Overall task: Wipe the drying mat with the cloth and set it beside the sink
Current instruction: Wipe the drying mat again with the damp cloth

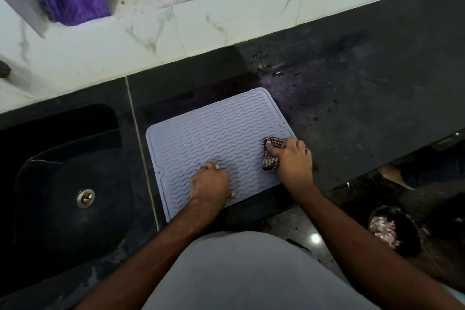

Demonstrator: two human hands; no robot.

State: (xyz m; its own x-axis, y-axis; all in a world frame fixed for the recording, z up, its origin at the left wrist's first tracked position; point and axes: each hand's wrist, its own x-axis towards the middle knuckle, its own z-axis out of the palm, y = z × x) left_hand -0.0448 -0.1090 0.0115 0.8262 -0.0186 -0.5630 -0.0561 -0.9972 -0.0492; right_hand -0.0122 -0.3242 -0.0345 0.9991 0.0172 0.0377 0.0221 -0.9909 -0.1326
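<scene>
Right hand (292,158): fingers curled round a bunched cloth (270,155), dark and pale check, pressing it down onto the drying mat (216,133) at the mat's right edge, near its front-right corner. Part of the cloth shows above and below the thumb; the rest is hidden under the palm.

Left hand (210,184): holds nothing; fingers bent, with fingertips and thumb resting on the mat's ribbed surface near the mat's front edge, left of the right hand and apart from it.

Drying mat: pale grey-blue, rectangular, rounded corners, wavy raised ribs, a narrow rim. Lies flat on the dark countertop (364,113), turned slightly askew to the counter's front edge. Its front corner reaches the counter's edge.

Sink (50,184): black basin with a metal drain, just left of the mat; a strip of counter with a pale seam line lies between them.

Backsplash (226,22): pale marbled tile, behind the mat along the counter's far side.

Purple fabric (73,0): hangs behind the mat, above the tile, to the far left.

Water spots (266,68): on the counter just behind the mat's far-right corner.

Grey garment (241,274): the person's, in front of the mat.
</scene>
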